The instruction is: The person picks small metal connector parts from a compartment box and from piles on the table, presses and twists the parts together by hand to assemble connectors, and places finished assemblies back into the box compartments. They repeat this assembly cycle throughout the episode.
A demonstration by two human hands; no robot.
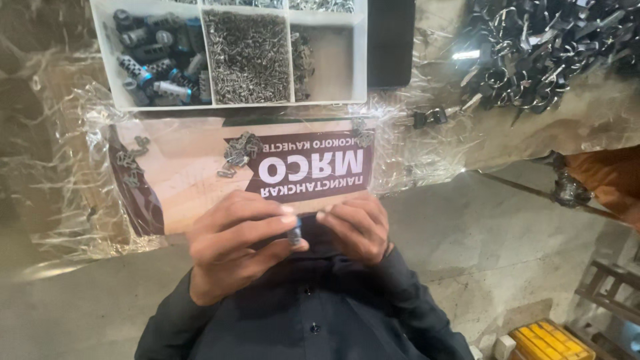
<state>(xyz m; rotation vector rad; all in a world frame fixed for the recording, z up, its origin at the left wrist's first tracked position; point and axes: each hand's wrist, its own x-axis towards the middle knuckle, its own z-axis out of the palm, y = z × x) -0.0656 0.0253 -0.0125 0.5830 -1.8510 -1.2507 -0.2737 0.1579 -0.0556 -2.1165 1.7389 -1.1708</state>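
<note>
Dark metal, small and cylindrical: a part [294, 233] pinched at the near edge of the worktop [80, 220], between both hands, close to the dark shirt [313, 307]. Left hand [237, 243] curled around it from one side, thumb and forefinger clamped on the small part. Right hand [353, 227] meeting it from the other side, fingertips [323, 216] at the part's top; whether that grip closes on it, cannot tell. Just beyond the hands, a brown printed sheet [187, 173] under clear plastic film, with loose small metal clips [237, 157] scattered on it. Further back, a white compartment tray [363, 60]: grey and blue cylinders [157, 60] in one section, fine metal pieces [248, 57] in the next. Toward the far right corner, a heap of dark metal hardware [533, 53]. Bottom right, a yellow box [550, 340] on the floor.
</note>
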